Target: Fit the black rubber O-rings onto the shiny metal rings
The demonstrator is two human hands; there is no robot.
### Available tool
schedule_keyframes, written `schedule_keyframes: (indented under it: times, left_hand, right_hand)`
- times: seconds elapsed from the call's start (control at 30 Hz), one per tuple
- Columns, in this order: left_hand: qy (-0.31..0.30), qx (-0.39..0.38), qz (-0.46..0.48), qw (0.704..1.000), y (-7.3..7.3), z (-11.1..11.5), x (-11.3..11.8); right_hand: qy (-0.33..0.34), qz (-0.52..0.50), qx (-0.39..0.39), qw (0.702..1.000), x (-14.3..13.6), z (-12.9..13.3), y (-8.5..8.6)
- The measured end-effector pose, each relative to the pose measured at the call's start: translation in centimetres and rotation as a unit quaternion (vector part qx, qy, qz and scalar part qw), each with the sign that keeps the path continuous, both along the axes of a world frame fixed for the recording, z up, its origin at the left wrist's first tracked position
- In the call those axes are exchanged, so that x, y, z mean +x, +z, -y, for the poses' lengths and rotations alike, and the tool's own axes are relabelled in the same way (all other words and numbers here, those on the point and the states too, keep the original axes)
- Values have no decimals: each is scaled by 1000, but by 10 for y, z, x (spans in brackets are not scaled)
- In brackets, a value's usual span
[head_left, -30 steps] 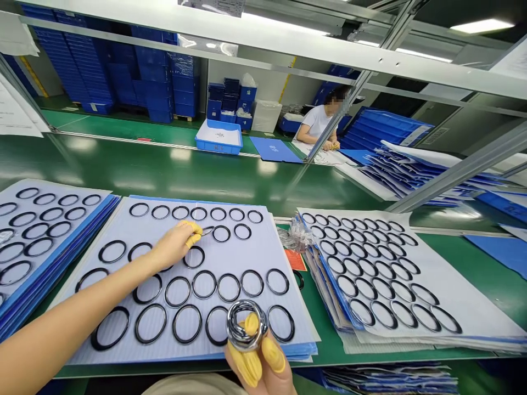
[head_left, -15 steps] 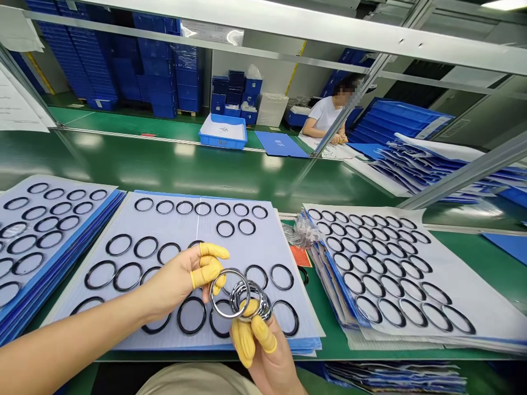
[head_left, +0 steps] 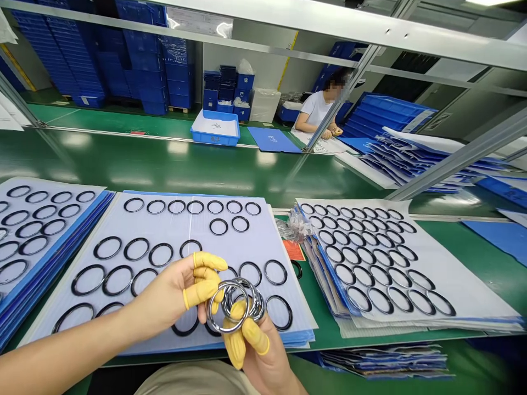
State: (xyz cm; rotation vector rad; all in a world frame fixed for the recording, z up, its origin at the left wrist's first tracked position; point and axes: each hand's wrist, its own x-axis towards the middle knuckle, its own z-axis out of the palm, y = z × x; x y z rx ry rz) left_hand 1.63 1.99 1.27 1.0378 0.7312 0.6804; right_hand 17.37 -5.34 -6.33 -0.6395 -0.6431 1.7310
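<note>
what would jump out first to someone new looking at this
Probably the shiny rings bunched in the right hand, low centre, with the left hand at a ring in front. Next, dark rings in rows on white sheets; then blue bins stacked upper left.

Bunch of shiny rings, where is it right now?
In the head view, the bunch of shiny rings is in the lower middle, held by the right hand, right beside the left hand.

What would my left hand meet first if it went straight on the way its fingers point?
Probably the bunch of shiny rings in your right hand, just beyond the front ring at your left hand, though depth is unclear.
</note>
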Motion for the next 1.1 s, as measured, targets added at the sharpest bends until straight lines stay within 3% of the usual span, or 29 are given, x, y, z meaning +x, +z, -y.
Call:
schedule_keyframes:
  times: [0.27, 0.37, 0.43, 0.47, 0.5, 0.63, 0.73, 0.83, 1.0, 1.1]
  left_hand:
    - [-10, 12, -47, 999, -5, -5, 5]
    - [-41, 109, -129, 985, -10, -17, 3]
    - [-42, 258, -249, 933, -18, -36, 1]
    - [-27, 352, -327, 876, -24, -48, 1]
    - [-11, 383, -362, 850, -31, -61, 0]
    - [10, 409, -406, 817, -59, -108, 5]
    - [11, 414, -394, 821, -72, -124, 13]
    - [21, 404, -355, 843, -71, -123, 19]
    - [20, 324, -249, 913, -45, -85, 19]
    - [1, 256, -188, 948, -26, -54, 18]
  right_hand:
    - [-4, -55, -38, 998, -1, 0, -2]
    - [0, -81, -48, 996, -1, -2, -1]
    - [4, -95, -44, 994, 0, -2, -2]
    - [3, -101, -41, 994, 1, -2, -3]
    - [-3, -104, -44, 994, 2, -1, -4]
    - [-44, -89, -94, 991, 8, 6, -7]
    - [-59, -66, -106, 990, 13, 10, -7]
    - [-66, -42, -84, 993, 18, 10, -5]
    - [-126, -31, -56, 990, 26, 0, -1]
    - [-125, -37, -55, 990, 26, -4, 1]
